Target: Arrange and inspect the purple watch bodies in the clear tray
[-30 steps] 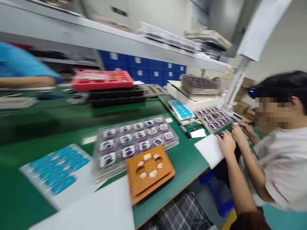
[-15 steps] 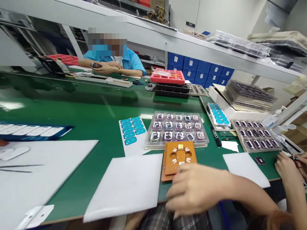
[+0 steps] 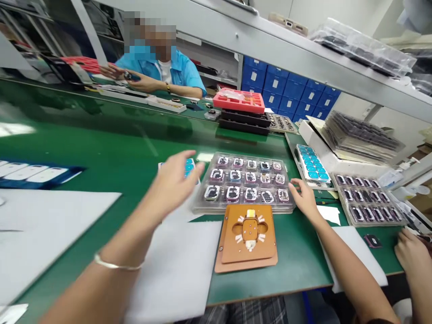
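My left hand (image 3: 177, 182) is over a sheet of blue rounded labels (image 3: 189, 166), its fingers stretched and thumb apart, with nothing held. It lies left of a clear plastic tray (image 3: 199, 206) holding rows of small watch-like parts. My right hand (image 3: 303, 198) is at the tray's right edge, fingers apart; whether they touch the tray I cannot tell. Between my arms, an orange fixture plate (image 3: 232, 252) lies in front of the tray, with a rounded recess and small white pads. A white foam sheet (image 3: 182, 265) lies left of the fixture, partly behind my left forearm.
Another person's hand (image 3: 413, 252) works at the far right, near a second parts tray (image 3: 371, 220) and a dark square part (image 3: 372, 241). A person in blue (image 3: 187, 81) sits across the green table. Stacked red and black trays (image 3: 241, 102) stand behind.
My right hand has gone from over the orange fixture to the tray's right edge. My left hand has come into view over the blue labels. The camera view has shifted.
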`<state>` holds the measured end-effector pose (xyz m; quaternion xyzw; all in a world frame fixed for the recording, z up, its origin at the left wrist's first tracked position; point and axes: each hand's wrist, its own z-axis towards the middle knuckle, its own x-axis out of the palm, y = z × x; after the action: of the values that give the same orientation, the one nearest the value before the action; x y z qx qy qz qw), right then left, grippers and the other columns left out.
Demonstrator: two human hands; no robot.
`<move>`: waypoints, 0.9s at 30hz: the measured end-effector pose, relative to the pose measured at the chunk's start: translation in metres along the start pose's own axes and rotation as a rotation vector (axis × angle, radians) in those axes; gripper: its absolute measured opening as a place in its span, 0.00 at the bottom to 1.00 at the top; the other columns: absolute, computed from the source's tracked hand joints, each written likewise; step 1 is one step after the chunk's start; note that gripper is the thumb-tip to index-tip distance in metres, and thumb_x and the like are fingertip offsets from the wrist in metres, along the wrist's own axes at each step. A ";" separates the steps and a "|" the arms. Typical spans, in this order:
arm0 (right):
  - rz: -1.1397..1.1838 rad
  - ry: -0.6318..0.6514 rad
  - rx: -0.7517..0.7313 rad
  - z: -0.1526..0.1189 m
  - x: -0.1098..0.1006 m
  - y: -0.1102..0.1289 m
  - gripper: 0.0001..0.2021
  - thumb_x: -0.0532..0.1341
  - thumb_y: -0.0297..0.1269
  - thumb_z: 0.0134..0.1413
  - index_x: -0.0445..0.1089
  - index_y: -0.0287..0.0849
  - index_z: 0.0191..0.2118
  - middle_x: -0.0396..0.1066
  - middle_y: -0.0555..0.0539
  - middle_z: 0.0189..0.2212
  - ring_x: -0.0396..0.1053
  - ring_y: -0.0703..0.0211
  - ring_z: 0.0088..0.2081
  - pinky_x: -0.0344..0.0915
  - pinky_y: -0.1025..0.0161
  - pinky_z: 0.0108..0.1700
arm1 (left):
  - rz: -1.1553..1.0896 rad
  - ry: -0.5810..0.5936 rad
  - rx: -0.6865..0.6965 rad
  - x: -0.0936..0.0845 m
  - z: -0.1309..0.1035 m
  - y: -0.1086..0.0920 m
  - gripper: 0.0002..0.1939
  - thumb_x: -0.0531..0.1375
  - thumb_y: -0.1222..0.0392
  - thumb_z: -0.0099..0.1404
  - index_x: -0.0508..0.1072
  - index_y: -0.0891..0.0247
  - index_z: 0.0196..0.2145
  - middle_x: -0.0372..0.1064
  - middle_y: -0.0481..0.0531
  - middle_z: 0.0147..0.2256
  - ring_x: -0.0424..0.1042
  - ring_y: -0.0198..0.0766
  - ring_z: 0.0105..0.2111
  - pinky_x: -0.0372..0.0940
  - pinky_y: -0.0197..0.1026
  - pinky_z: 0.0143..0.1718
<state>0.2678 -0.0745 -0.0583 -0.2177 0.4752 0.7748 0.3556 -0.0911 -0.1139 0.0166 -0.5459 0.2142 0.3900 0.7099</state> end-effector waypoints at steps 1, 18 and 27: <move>0.033 0.021 0.017 -0.002 0.003 -0.001 0.20 0.55 0.50 0.59 0.70 0.42 0.49 0.76 0.40 0.45 0.75 0.49 0.40 0.72 0.54 0.38 | 0.048 0.047 -0.038 0.015 0.010 0.000 0.41 0.42 0.38 0.67 0.56 0.78 0.62 0.58 0.68 0.61 0.54 0.59 0.63 0.51 0.59 0.64; 0.567 -0.062 0.111 -0.009 0.012 0.007 0.19 0.59 0.52 0.58 0.66 0.45 0.49 0.63 0.39 0.61 0.61 0.47 0.62 0.61 0.47 0.61 | -0.295 0.188 0.073 0.069 0.001 0.045 0.39 0.52 0.39 0.66 0.42 0.63 0.64 0.38 0.68 0.68 0.41 0.56 0.69 0.46 0.62 0.67; 0.805 -0.240 0.204 -0.010 0.008 0.017 0.18 0.65 0.49 0.53 0.69 0.47 0.46 0.65 0.43 0.60 0.64 0.48 0.60 0.64 0.49 0.59 | -0.406 -0.003 0.416 0.065 -0.001 0.041 0.45 0.65 0.36 0.55 0.45 0.56 0.59 0.36 0.67 0.68 0.36 0.58 0.69 0.42 0.65 0.67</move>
<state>0.2502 -0.0858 -0.0585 0.1128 0.5516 0.8206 0.0975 -0.0843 -0.0896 -0.0565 -0.4198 0.1750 0.1883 0.8705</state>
